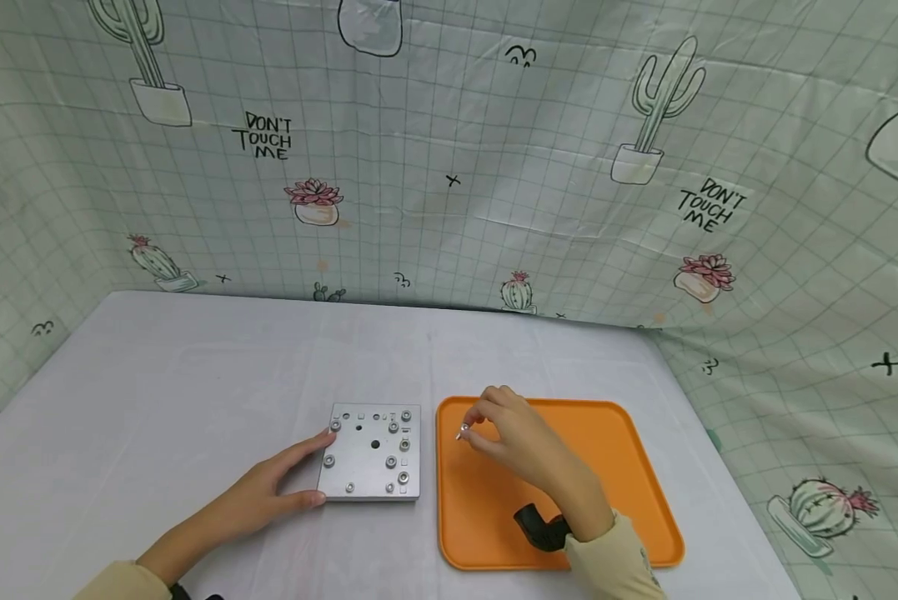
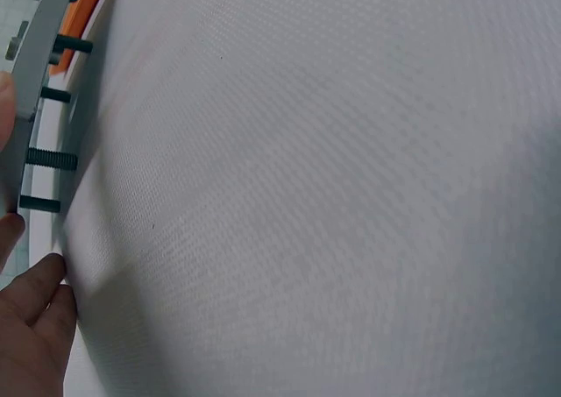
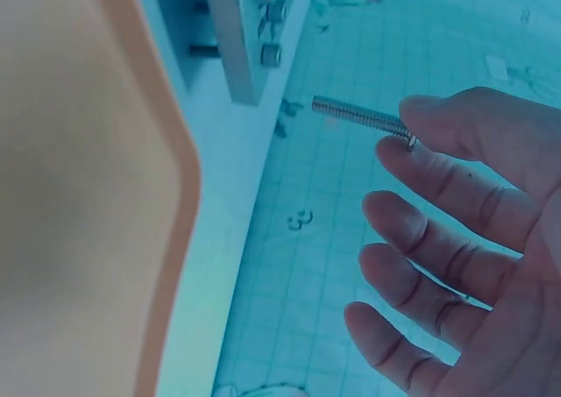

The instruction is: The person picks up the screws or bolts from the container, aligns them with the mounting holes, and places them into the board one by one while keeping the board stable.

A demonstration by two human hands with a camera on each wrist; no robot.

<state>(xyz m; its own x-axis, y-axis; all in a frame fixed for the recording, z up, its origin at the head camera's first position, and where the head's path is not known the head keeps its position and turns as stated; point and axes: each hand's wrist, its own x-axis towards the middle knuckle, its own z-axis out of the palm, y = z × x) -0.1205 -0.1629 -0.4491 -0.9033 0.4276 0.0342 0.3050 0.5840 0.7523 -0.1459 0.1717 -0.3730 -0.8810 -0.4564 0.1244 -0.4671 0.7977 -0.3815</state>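
Note:
A square metal plate (image 1: 358,467) sits on the table, with socket-head screws (image 1: 392,462) and bare holes in its top. In the left wrist view, threaded shanks (image 2: 51,159) stick out of its underside. My left hand (image 1: 261,496) touches the plate's left side, index fingertip near the upper corner and thumb at the lower one, fingers fairly straight. Over the orange tray (image 1: 486,533), my right hand (image 1: 519,437) pinches a screw (image 3: 359,116) by its head between thumb and index finger. Its threaded shank points away from the hand; the other fingers are spread loosely.
The tray lies just right of the plate, a narrow strip of white tablecloth (image 1: 428,533) between them. A black band (image 1: 542,528) is at the right wrist, over the tray. Patterned cloth (image 1: 449,167) hangs behind the table and along both sides.

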